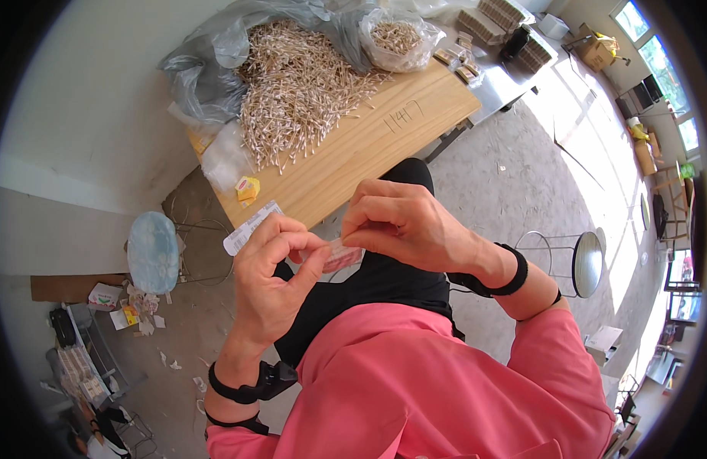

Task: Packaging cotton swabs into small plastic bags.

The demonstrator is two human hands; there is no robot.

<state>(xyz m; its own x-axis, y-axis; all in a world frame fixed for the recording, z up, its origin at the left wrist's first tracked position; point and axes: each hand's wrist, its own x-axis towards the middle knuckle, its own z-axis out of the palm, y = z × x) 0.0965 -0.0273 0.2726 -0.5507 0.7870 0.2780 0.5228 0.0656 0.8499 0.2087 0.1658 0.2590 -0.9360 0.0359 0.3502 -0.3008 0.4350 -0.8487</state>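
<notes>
I pinch a small clear packet point(339, 256) between the fingertips of both hands over my lap, left hand point(273, 279) closed on its near end and right hand point(403, 222) closed on the far end, so it stays taut. A white strip point(250, 227) pokes out behind my left fingers. Beyond my knees, the wooden table point(368, 145) carries a heap of cotton swabs point(296, 92) spilling from a grey bag point(204, 73); nothing blocks my hands.

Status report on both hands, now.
Left hand and right hand both pinching a small clear packet above the lap. Cotton swab pile on table, untouched. Nothing in the way.
</notes>
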